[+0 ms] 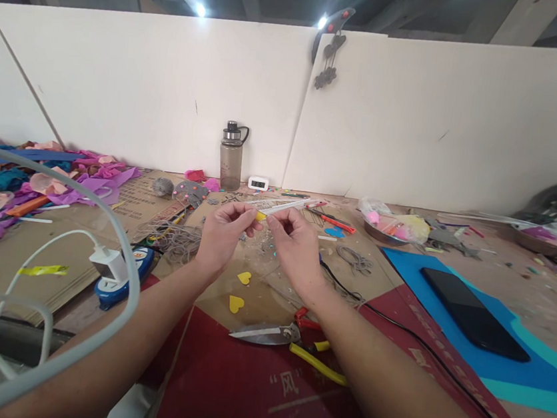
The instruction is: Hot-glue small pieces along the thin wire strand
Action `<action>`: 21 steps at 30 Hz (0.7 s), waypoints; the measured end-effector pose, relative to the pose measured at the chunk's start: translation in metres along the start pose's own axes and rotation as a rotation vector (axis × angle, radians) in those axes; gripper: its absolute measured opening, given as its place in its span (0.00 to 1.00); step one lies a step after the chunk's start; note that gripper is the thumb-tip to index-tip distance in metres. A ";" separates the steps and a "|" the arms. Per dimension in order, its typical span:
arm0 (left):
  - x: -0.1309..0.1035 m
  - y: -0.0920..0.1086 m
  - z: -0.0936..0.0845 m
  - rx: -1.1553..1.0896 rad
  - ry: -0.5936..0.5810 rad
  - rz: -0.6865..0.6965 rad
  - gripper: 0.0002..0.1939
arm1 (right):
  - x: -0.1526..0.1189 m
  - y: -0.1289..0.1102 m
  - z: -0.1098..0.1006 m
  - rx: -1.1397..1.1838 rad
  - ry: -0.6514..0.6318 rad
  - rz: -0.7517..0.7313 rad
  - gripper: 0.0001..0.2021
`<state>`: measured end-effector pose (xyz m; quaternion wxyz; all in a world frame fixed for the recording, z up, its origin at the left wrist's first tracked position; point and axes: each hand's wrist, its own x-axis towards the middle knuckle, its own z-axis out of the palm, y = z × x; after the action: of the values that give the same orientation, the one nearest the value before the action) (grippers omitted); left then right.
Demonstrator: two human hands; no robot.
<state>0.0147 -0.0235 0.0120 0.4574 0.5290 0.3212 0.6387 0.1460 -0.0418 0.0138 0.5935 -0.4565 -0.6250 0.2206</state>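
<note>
Above cardboard [218,294], left hand [225,233] and right hand [297,245] pinch yellow piece [260,216] roughly crosswise.

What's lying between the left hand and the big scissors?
In the head view, two yellow hearts lie between the left hand and the big scissors. They're on the brown cardboard.

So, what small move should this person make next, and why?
Probably steady the small yellow piece with the left hand and adjust it with the right hand: both hands meet at it, thumbs close together, while two yellow hearts lie loose nearby.
</note>
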 end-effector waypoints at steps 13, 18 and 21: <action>0.002 0.007 -0.002 -0.214 -0.099 -0.229 0.07 | 0.002 -0.003 0.000 0.163 0.004 0.063 0.06; 0.008 0.003 -0.007 -0.269 -0.186 -0.350 0.08 | 0.005 0.001 -0.001 0.227 0.007 0.102 0.06; 0.008 0.003 -0.008 -0.251 -0.217 -0.325 0.09 | 0.007 0.003 -0.003 0.234 0.008 0.104 0.05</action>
<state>0.0062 -0.0166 0.0158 0.6484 0.4746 0.2692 0.5310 0.1505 -0.0354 0.0157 0.6331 -0.4166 -0.5681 0.3206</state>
